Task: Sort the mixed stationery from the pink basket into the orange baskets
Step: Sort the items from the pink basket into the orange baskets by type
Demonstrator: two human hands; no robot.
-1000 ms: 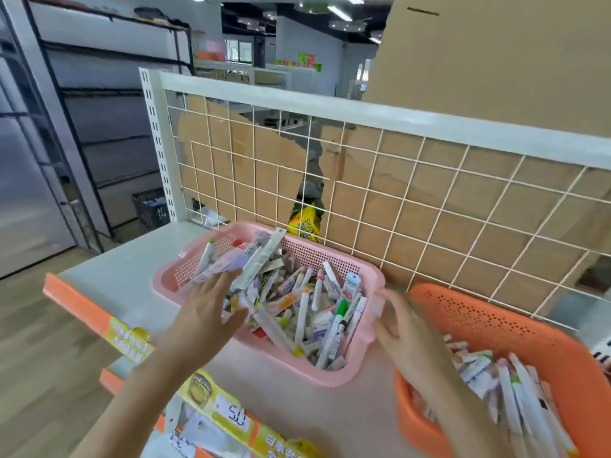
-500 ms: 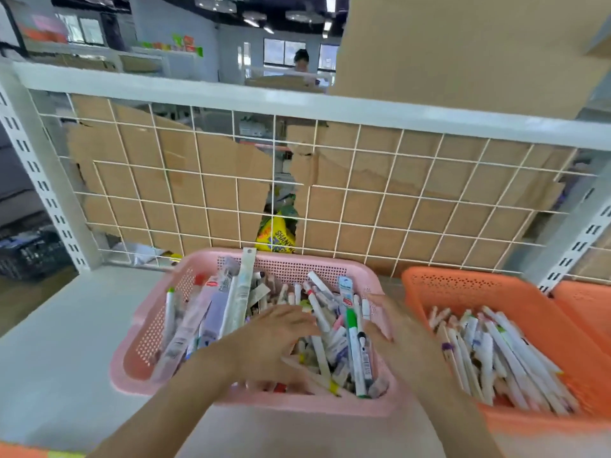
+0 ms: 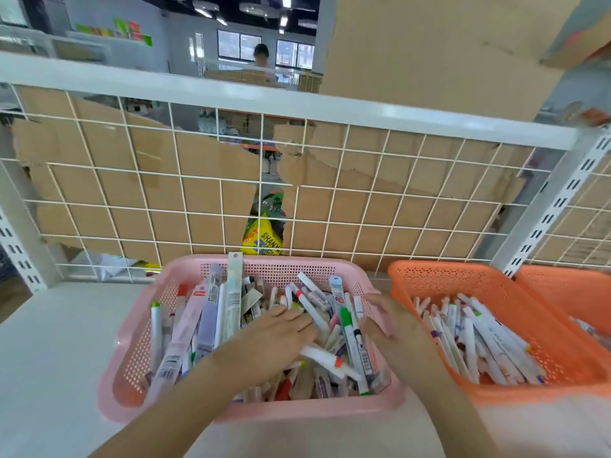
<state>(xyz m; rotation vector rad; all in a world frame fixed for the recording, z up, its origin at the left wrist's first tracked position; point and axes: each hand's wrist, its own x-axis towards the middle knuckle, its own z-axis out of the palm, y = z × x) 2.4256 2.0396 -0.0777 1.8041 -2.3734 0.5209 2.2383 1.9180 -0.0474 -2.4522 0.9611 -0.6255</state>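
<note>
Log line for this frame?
left hand: flat on pens in pink basket | right hand: at its right rim, grip blurred | nearer orange basket: partly filled

White wire grid panel [image 3: 330,200], torn cardboard [image 3: 205,166] behind it, yellow packet [image 3: 263,241], distant person [image 3: 263,57].

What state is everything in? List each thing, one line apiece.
pink basket: heaped with mixed stationery.
near orange basket: partly filled with white pens.
far orange basket: contents mostly out of view.
left grip: open, fingers flat on the pile.
right grip: over the pink basket's right edge, blurred.
</note>
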